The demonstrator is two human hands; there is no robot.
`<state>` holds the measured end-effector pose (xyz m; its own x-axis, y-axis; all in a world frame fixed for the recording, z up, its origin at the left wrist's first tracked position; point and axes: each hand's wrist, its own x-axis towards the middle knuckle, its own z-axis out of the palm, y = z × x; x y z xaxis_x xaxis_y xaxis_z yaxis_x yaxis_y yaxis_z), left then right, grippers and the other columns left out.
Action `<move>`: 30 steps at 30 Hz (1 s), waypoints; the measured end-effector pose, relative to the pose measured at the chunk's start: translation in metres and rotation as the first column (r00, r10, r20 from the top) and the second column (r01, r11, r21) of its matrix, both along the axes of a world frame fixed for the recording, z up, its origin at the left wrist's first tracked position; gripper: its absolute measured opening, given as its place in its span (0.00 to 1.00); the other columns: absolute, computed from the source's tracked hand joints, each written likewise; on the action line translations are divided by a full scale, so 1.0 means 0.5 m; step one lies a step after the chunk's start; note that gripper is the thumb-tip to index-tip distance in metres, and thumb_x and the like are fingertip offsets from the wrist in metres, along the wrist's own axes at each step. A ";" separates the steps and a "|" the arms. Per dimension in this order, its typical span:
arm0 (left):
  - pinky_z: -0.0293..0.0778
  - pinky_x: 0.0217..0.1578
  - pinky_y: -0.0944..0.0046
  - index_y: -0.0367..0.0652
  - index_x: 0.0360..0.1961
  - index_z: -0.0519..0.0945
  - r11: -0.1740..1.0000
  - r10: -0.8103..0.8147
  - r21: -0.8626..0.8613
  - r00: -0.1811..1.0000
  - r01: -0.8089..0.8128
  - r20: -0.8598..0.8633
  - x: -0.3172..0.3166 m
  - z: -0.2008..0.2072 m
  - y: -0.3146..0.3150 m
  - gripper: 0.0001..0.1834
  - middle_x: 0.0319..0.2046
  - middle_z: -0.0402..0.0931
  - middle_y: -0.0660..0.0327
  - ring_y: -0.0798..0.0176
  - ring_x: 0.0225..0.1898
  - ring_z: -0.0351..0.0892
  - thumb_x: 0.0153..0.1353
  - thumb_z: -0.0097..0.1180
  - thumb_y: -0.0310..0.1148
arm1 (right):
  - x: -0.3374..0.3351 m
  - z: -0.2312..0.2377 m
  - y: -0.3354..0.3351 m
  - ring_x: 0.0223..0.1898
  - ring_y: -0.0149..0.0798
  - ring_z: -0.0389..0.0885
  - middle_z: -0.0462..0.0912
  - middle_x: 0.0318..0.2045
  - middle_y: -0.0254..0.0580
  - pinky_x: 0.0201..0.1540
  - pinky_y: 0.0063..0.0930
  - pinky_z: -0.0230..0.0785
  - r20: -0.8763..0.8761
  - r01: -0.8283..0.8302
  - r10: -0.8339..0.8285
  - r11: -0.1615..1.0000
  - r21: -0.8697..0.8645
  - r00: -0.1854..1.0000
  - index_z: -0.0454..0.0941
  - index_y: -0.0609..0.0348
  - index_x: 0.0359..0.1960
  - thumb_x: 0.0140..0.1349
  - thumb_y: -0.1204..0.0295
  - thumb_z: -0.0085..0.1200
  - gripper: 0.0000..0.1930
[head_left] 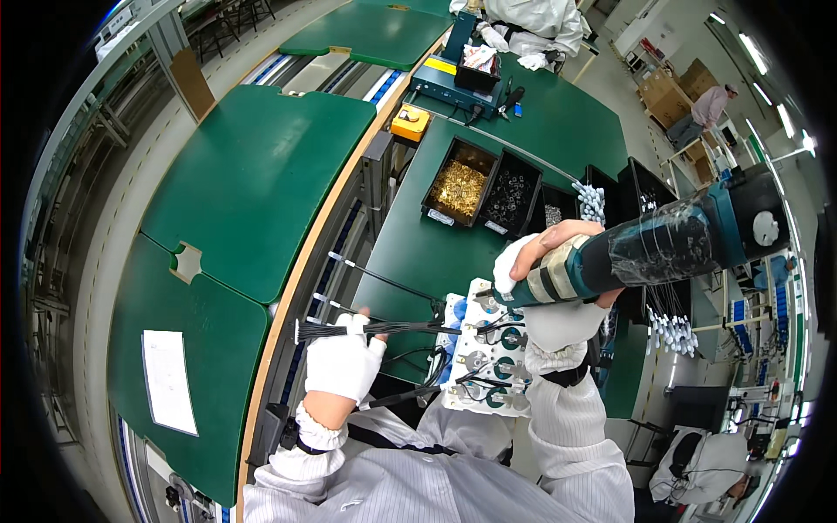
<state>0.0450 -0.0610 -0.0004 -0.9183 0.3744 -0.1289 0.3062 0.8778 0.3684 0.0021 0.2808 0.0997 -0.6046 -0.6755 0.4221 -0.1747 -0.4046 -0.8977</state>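
My right hand [558, 244], in a white glove with bare fingertips, is wrapped round a teal and black cordless power screwdriver [663, 244]. The tool's front end points down left, over the upper part of a white fixture block [453, 399]; whether its tip touches is hard to see. Metal fittings and green round parts sit in rows on the block, and thin black leads run off it. To its left, my left hand [343, 366], gloved likewise, is closed on a bundle of black cables [410, 328]. The bundle lies roughly level, reaching the block's left side.
Beyond the block stand black bins, one with brass-coloured parts [459, 187], one with small dark parts [512, 196]. White-tipped cables [671, 331] hang at right. A yellow-orange box [410, 122] and blue device [458, 91] are farther off. Green conveyor boards [261, 174] run along the left.
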 end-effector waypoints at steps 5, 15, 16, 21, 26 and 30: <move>0.78 0.42 0.57 0.41 0.43 0.87 0.818 -0.409 0.535 0.869 0.213 0.280 0.004 0.093 0.035 0.19 0.32 0.83 0.53 0.49 0.38 0.84 0.68 0.61 0.47 | -0.003 0.051 -0.028 0.55 0.45 0.83 0.82 0.54 0.49 0.60 0.44 0.81 0.283 -0.173 0.060 0.902 0.395 0.957 0.74 0.58 0.62 0.54 0.70 0.68 0.32; 0.77 0.50 0.53 0.42 0.54 0.83 0.610 -0.250 0.727 0.947 0.316 -0.202 -0.011 0.036 0.114 0.16 0.46 0.83 0.51 0.46 0.48 0.81 0.65 0.60 0.29 | 0.130 0.006 -0.111 0.36 0.61 0.88 0.84 0.36 0.74 0.43 0.53 0.83 -0.085 0.465 -0.483 0.869 -0.169 0.871 0.70 0.69 0.56 0.62 0.58 0.65 0.30; 0.78 0.51 0.53 0.42 0.54 0.83 0.584 -0.257 0.747 0.945 0.319 -0.203 -0.011 0.031 0.118 0.17 0.46 0.83 0.50 0.46 0.47 0.81 0.63 0.60 0.25 | 0.136 0.009 -0.105 0.36 0.60 0.88 0.84 0.35 0.74 0.43 0.53 0.82 -0.044 0.449 -0.456 0.886 -0.115 0.889 0.72 0.69 0.55 0.61 0.59 0.65 0.29; 0.77 0.51 0.53 0.43 0.57 0.82 0.523 -0.378 0.750 0.899 0.405 -0.221 -0.004 0.025 0.122 0.24 0.47 0.81 0.50 0.45 0.48 0.81 0.58 0.56 0.21 | 0.155 -0.028 -0.154 0.37 0.55 0.87 0.85 0.35 0.68 0.45 0.48 0.82 0.112 0.609 -0.599 0.774 -0.172 0.793 0.74 0.69 0.53 0.60 0.60 0.65 0.27; 0.76 0.51 0.56 0.44 0.61 0.79 0.446 -0.437 0.807 0.881 0.386 -0.180 -0.012 0.027 0.112 0.30 0.49 0.79 0.50 0.45 0.47 0.79 0.55 0.52 0.18 | 0.166 0.018 -0.172 0.36 0.55 0.86 0.83 0.33 0.68 0.49 0.59 0.81 0.097 0.605 -0.597 0.783 -0.141 0.796 0.72 0.71 0.47 0.65 0.67 0.61 0.19; 0.72 0.56 0.54 0.43 0.61 0.80 0.389 -0.568 0.839 0.816 0.381 -0.107 -0.015 0.040 0.105 0.31 0.50 0.78 0.52 0.46 0.51 0.75 0.53 0.49 0.18 | 0.174 0.024 -0.207 0.32 0.57 0.89 0.84 0.33 0.71 0.40 0.50 0.84 -0.079 0.555 -0.593 0.786 -0.272 0.802 0.67 0.67 0.50 0.66 0.72 0.61 0.18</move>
<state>0.0376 -0.0085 0.0195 -0.5504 0.7611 0.3432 0.4241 -0.0993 0.9002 0.0892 0.1773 0.1116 -0.7653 -0.0993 0.6359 -0.5645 -0.3710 -0.7374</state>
